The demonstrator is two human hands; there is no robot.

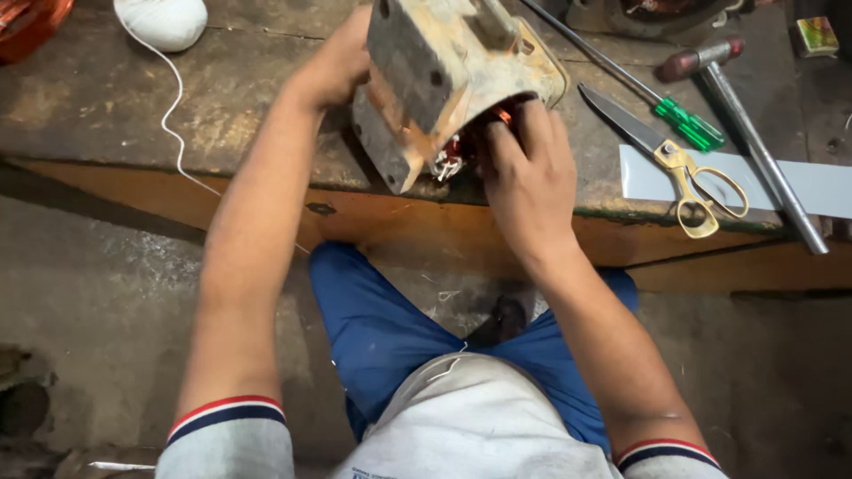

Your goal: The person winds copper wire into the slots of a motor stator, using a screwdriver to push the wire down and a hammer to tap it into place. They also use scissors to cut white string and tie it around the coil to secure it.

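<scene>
Hands [524,177] grip rusty motor housing [444,71] on worn wooden bench [106,98], fingers seemingly inside.

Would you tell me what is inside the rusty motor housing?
Copper windings and pale wire ends show in the motor housing opening; the right hand covers the rest.

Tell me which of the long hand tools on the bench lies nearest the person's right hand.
The gold-handled scissors: their dark blades point toward the right hand. The green-handled screwdriver and the metal-handled hammer lie farther right.
</scene>
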